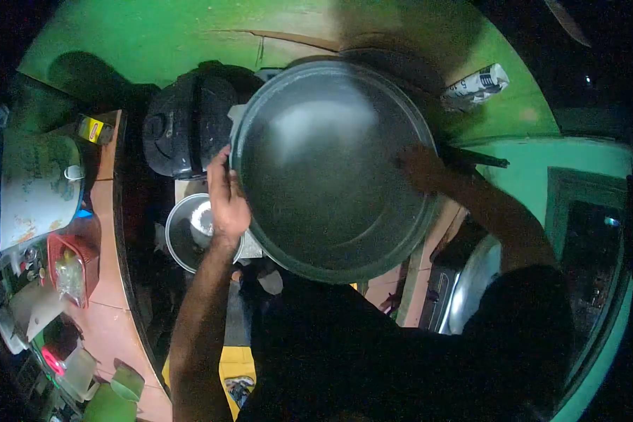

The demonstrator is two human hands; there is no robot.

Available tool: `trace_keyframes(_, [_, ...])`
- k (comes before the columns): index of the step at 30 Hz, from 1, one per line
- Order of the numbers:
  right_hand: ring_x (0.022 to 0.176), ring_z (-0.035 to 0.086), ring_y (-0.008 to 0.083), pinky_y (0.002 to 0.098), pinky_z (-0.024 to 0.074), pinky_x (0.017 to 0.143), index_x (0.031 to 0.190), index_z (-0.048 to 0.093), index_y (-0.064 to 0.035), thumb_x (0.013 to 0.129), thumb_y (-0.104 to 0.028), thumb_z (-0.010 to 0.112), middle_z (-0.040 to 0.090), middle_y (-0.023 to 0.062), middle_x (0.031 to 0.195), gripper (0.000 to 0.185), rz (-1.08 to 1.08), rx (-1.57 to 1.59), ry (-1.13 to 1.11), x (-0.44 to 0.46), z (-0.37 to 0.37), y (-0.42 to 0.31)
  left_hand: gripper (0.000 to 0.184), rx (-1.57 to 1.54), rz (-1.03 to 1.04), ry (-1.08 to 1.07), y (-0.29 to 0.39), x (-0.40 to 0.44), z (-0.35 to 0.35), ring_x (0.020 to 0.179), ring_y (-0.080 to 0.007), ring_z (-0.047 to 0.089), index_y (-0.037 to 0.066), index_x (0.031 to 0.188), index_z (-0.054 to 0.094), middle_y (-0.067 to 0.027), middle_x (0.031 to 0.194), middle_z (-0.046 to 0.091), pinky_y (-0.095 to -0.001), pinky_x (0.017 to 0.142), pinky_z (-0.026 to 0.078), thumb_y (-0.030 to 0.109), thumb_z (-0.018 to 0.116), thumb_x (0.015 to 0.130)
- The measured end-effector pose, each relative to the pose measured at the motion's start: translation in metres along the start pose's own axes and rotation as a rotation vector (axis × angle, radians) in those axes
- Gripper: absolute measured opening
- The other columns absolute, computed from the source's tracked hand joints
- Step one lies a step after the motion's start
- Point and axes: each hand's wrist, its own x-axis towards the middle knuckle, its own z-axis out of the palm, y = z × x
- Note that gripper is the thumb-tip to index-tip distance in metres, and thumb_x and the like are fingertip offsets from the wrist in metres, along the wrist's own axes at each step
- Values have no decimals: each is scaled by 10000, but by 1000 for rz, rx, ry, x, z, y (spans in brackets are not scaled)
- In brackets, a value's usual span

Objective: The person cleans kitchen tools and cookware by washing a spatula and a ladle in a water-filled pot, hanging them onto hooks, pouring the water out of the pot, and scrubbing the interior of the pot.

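A large round metal pot (pixel 316 204) is tilted so that its open mouth faces me. My left hand (pixel 226 200) holds it at the left rim, fingers pointing up along the outer edge, near a small side handle (pixel 237 112). Over the right rim reaches my right hand (pixel 422 170), in shadow against the inner wall. Its fingers look curled, and whatever may be in them is too dark to make out. Below my left wrist, partly covered by it, stands a smaller metal bowl (pixel 178 243) with something whitish inside.
Behind the pot on the left sits a black rice-cooker-like appliance (pixel 169 133). A pink tiled counter (pixel 109 281) carries a red basket (pixel 84 264) and a white bucket (pixel 39 183). A printed packet (pixel 477 88) lies at upper right; a stove-like appliance (pixel 439 299) stands at right.
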Motion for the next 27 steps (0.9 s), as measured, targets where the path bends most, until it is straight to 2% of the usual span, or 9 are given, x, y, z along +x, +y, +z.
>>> trace_keyframes(5, [1348, 336, 306, 506, 261, 1127, 1327, 499, -115, 810, -140, 561, 413, 131, 1409, 521, -22, 42, -91, 40, -68, 5, 371, 41, -8, -12, -6, 0, -1, 1200, -322, 452, -6, 1328, 416, -208, 1252, 458, -405, 1052, 348, 18, 367, 961])
trace_keyframes(7, [1356, 336, 268, 509, 250, 1133, 1319, 497, -71, 826, -121, 552, 446, 102, 1402, 498, -271, -303, 440, 133, -46, 50, 373, 103, 16, -18, 0, 1, -3, 1216, -327, 445, -8, 1334, 407, -217, 1268, 446, -406, 1052, 349, 29, 368, 966])
trace_keyframes(10, [1365, 323, 260, 509, 228, 1142, 1317, 491, -50, 856, -122, 523, 415, 84, 1439, 467, -658, -65, 950, 185, -127, 44, 371, 112, 11, -30, -4, 1, -4, 1221, -326, 441, -12, 1338, 399, -221, 1275, 439, -402, 1057, 344, 37, 358, 973])
trace_keyframes(13, [1352, 342, 285, 513, 215, 1142, 1295, 533, -98, 868, -170, 530, 377, 78, 1473, 433, -437, -228, 918, 146, -126, 50, 373, 71, 28, -44, 0, 1, -2, 1220, -311, 440, -16, 1350, 381, -212, 1286, 428, -394, 1062, 333, 53, 347, 985])
trace_keyframes(15, [1329, 355, 300, 530, 225, 1126, 1300, 541, -161, 873, -188, 521, 394, 92, 1454, 429, -10, -223, 781, 102, -83, 59, 374, 30, 34, -59, -2, 0, -5, 1219, -302, 440, -15, 1352, 378, -207, 1288, 427, -393, 1062, 331, 57, 343, 987])
trace_keyframes(19, [1205, 457, 312, 548, 295, 1060, 1334, 507, -183, 870, -205, 507, 456, 112, 1384, 465, 195, -191, 479, -14, -27, 39, 372, 13, 35, -53, -2, 1, 0, 1248, -286, 422, -12, 1356, 375, -198, 1301, 418, -397, 1073, 319, 100, 346, 1002])
trace_keyframes(23, [1155, 486, 303, 511, 358, 1007, 1353, 486, -128, 861, -169, 523, 511, 112, 1313, 494, 368, -107, 531, 17, -9, 39, 377, -36, 0, -43, -16, -1, 2, 1269, -287, 408, -5, 1357, 378, -190, 1315, 408, -400, 1085, 306, 158, 352, 1017])
trace_keyframes(25, [1062, 523, 292, 472, 407, 922, 1234, 551, -54, 858, -161, 535, 567, 106, 1178, 392, 191, -324, 883, 83, -19, 57, 382, -81, -53, -54, -15, -1, 1, 1267, -285, 412, 0, 1358, 378, -186, 1326, 399, -397, 1090, 302, 183, 355, 1023])
trace_keyframes(27, [996, 546, 303, 467, 411, 872, 1073, 581, -53, 895, -166, 506, 579, 102, 1076, 224, 343, 614, 874, 129, -102, 15, 382, -53, -55, -52, -13, -1, -1, 1265, -286, 411, -1, 1359, 379, -186, 1328, 397, -396, 1088, 301, 180, 354, 1023])
